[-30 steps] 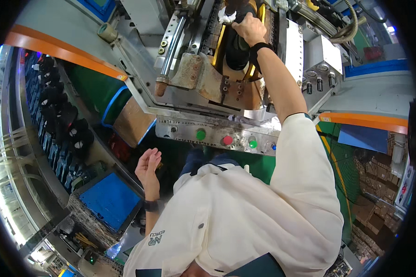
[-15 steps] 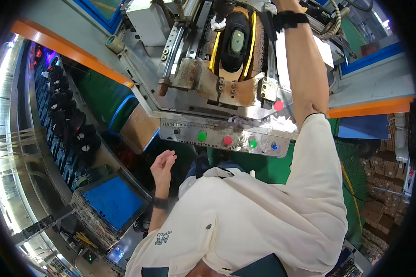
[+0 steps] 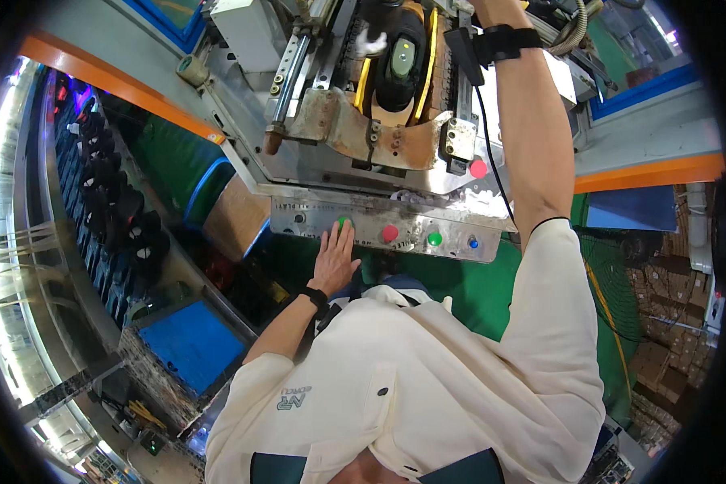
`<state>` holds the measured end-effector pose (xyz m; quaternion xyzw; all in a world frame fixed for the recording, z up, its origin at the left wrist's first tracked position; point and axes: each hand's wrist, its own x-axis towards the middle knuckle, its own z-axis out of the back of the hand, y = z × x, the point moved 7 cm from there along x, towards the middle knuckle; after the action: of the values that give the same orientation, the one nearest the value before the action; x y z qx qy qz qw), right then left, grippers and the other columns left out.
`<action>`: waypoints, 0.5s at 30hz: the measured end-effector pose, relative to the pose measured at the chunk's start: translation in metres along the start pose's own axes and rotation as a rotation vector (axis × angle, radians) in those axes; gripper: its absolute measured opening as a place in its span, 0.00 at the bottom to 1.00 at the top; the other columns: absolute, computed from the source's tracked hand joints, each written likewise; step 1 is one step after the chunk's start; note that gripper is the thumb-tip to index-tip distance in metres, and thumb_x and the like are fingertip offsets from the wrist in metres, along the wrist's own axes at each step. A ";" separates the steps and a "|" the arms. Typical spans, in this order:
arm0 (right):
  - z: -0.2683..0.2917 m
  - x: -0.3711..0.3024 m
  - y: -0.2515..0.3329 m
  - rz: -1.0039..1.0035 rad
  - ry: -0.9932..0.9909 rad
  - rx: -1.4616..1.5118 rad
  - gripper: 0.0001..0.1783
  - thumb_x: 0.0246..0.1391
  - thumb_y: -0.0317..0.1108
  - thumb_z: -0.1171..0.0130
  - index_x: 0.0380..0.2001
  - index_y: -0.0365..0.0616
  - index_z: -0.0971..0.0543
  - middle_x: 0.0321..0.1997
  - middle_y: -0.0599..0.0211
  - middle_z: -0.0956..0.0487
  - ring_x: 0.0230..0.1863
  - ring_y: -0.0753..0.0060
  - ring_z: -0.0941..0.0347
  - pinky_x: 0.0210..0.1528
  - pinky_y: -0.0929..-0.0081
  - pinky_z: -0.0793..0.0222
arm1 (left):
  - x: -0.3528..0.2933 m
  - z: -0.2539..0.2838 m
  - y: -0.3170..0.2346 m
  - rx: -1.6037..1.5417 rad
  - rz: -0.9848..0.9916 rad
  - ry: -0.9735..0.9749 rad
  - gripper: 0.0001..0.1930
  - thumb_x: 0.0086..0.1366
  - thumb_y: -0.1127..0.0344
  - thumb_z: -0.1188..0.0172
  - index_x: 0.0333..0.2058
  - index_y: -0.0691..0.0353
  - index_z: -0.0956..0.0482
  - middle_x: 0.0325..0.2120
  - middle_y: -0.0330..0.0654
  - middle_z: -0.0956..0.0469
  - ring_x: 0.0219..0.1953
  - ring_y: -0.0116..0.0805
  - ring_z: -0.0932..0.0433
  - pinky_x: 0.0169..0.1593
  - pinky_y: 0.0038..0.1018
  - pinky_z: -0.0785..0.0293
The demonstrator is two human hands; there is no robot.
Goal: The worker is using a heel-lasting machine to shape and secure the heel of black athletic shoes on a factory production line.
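My left hand [image 3: 334, 262] lies at the metal control panel [image 3: 363, 226], fingers stretched out, fingertips on a green button [image 3: 344, 222]. It holds nothing. My right arm reaches up to the far side of the machine, with a black strap round the wrist. Only the base of my right hand [image 3: 492, 11] shows at the top edge; its fingers are out of sight. Left of that arm, a black shoe-shaped piece [image 3: 398, 77] with a pale green oval on top sits in the machine between yellow-edged side pads [image 3: 425, 68]. A rusty curved metal bracket [image 3: 387, 143] stands at its near end.
Red, green and blue buttons dot the panel, including a red button [image 3: 390, 233]. A conveyor with several black shoe pieces [image 3: 109, 177] runs along the left. A blue-topped stand [image 3: 192, 345] is beside it. Cardboard boxes [image 3: 665, 355] are stacked behind netting at right. A black cable [image 3: 492, 153] hangs beside my right arm.
My left hand has moved right and forward from beside my body onto the panel's green button. The right arm still reaches up; the machine sits slightly higher and further left in view.
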<state>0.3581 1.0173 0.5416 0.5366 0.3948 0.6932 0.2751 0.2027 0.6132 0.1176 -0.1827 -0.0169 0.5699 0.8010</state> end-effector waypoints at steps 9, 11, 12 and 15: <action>0.013 -0.004 0.025 0.078 0.039 -0.110 0.30 0.60 0.39 0.36 0.62 0.39 0.29 0.55 0.58 0.20 0.56 0.64 0.27 0.60 0.68 0.32 | -0.025 0.034 -0.002 -0.238 0.109 -0.165 0.41 0.62 0.59 0.33 0.69 0.64 0.41 0.73 0.51 0.45 0.75 0.53 0.49 0.75 0.52 0.55; 0.026 -0.005 0.014 0.104 0.028 -0.115 0.29 0.61 0.39 0.36 0.62 0.39 0.29 0.56 0.58 0.21 0.56 0.65 0.27 0.58 0.68 0.31 | -0.049 0.050 -0.004 -0.240 0.190 -0.220 0.39 0.63 0.60 0.33 0.69 0.64 0.39 0.72 0.52 0.43 0.75 0.53 0.47 0.75 0.52 0.54; 0.022 0.000 0.009 0.108 0.038 -0.104 0.29 0.61 0.39 0.36 0.62 0.39 0.29 0.56 0.58 0.21 0.56 0.65 0.27 0.58 0.68 0.31 | -0.063 0.053 -0.002 -0.281 0.235 -0.271 0.38 0.63 0.60 0.33 0.68 0.65 0.38 0.71 0.52 0.41 0.74 0.54 0.45 0.74 0.52 0.51; 0.009 0.010 -0.008 -0.010 0.050 -0.086 0.28 0.62 0.39 0.37 0.61 0.39 0.28 0.55 0.57 0.21 0.56 0.65 0.26 0.58 0.68 0.30 | -0.111 0.065 -0.007 -0.344 0.320 -0.390 0.33 0.63 0.63 0.33 0.64 0.67 0.33 0.69 0.53 0.37 0.72 0.55 0.40 0.73 0.46 0.45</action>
<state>0.3639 1.0323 0.5414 0.5047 0.3740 0.7215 0.2913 0.1549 0.5265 0.2004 -0.2031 -0.2377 0.7018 0.6401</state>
